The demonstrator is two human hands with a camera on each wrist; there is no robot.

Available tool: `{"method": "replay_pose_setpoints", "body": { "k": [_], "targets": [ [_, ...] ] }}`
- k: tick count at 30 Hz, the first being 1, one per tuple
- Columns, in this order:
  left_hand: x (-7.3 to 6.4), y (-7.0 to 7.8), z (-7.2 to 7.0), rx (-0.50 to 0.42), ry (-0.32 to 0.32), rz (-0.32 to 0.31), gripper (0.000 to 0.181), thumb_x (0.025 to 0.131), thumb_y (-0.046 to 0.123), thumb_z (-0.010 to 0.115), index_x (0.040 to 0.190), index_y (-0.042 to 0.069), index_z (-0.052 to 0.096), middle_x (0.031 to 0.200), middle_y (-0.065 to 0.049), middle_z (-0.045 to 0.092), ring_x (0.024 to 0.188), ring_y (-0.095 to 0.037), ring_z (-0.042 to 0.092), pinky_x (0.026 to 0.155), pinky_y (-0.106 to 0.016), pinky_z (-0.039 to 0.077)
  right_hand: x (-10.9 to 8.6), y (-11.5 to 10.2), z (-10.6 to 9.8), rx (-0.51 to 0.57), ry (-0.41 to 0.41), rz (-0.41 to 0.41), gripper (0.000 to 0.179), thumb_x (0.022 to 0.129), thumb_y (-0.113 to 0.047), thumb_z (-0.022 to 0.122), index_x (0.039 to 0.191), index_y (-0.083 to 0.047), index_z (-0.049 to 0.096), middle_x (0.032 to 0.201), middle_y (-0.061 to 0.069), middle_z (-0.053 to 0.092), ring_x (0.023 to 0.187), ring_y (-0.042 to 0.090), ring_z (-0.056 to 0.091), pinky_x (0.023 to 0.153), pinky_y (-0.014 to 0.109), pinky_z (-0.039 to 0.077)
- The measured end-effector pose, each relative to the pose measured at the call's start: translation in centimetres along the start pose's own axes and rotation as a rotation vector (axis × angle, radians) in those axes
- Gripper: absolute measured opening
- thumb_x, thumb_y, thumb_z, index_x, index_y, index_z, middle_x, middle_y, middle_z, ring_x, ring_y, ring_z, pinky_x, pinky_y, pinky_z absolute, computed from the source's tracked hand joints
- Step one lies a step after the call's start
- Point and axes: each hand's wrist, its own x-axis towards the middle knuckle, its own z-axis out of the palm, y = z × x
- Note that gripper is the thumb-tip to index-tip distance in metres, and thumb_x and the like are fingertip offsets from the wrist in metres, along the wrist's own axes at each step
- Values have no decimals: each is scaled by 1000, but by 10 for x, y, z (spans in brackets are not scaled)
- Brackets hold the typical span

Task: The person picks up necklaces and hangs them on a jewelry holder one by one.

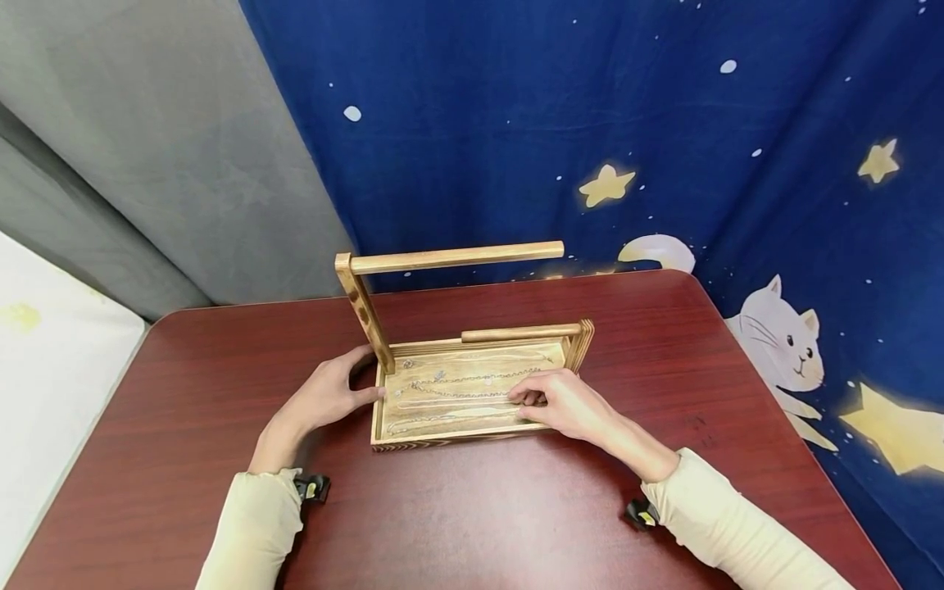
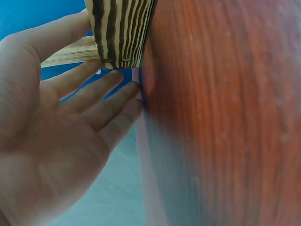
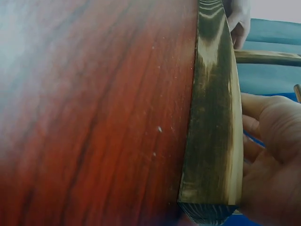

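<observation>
A shallow wooden tray (image 1: 457, 440) lies on the table, with several thin necklaces stretched lengthwise inside it. My left hand (image 1: 324, 397) is at its left end, thumb on the rim and the other fingers near the upright post; the left wrist view shows these fingers mostly extended. Over the tray's right part, my right hand (image 1: 568, 406) has bent fingers, thumb and index close together at the end of a fine chain necklace (image 1: 457, 402). The actual pinch is too small to see clearly. In the right wrist view, the tray's front wall (image 3: 214, 122) partly hides those fingers.
From the tray's left end a wooden post (image 1: 366, 319) rises to a long horizontal bar (image 1: 457, 256). A shorter bar (image 1: 524, 333) stands lower at the right back. The dark red table (image 1: 221, 369) meets a blue star-patterned curtain (image 1: 472, 123) behind.
</observation>
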Motion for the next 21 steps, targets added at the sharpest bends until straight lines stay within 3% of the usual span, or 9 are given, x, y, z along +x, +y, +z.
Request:
{"method": "replay_pose_setpoints", "body": {
  "k": [10, 21],
  "targets": [
    [2, -1, 1, -13, -6, -27, 71, 85, 27, 80, 144, 6, 48, 138, -17, 58, 130, -36, 50, 106, -53, 40, 4, -3, 7, -83, 62, 30, 16, 81, -11, 82, 96, -15, 78, 86, -7, 72, 75, 4, 65, 68, 22, 54],
    [1, 1, 0, -13, -22, -37, 70, 87, 28, 78, 146, 9, 46, 140, -16, 56, 132, -36, 49, 106, -54, 39, 9, -6, 15, -63, 60, 62, 13, 78, -11, 85, 89, -16, 78, 77, -11, 68, 70, -2, 61, 66, 18, 52]
  ]
}}
